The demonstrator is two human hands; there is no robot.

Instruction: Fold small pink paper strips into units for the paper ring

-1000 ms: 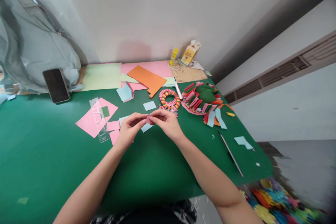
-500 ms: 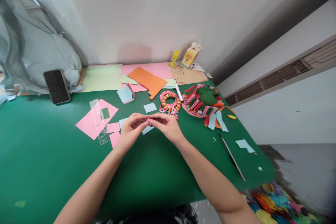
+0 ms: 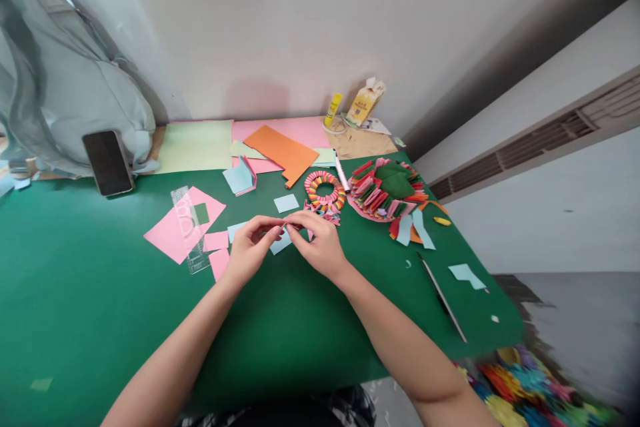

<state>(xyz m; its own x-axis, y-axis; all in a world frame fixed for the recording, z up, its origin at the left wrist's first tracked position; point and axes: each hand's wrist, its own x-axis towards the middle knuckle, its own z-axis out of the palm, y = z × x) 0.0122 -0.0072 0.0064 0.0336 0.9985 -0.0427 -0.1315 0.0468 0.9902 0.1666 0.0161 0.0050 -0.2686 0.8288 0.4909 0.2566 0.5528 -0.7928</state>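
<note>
My left hand (image 3: 249, 247) and my right hand (image 3: 320, 242) meet over the green table (image 3: 100, 307), fingertips pinched together on a small pink paper piece (image 3: 311, 233) that mostly hides between them. A light blue paper square (image 3: 281, 243) lies on the table just under the hands. Small pink paper pieces (image 3: 216, 241) lie to the left of my left hand. A ring of folded coloured paper (image 3: 325, 190) sits just beyond my right hand.
A larger fan of folded coloured papers (image 3: 385, 190) lies at the right. A clear ruler (image 3: 189, 227) rests on a pink sheet (image 3: 173, 230). A phone (image 3: 108, 163) leans on a grey bag (image 3: 65, 100). Sheets, a glue stick (image 3: 331, 109) and a carton (image 3: 365, 101) stand by the wall. A black blade (image 3: 443, 299) lies near the right edge.
Both hands have stayed together at the same spot, fingers shifting slightly on the small pink piece. Nothing else on the table has moved.
</note>
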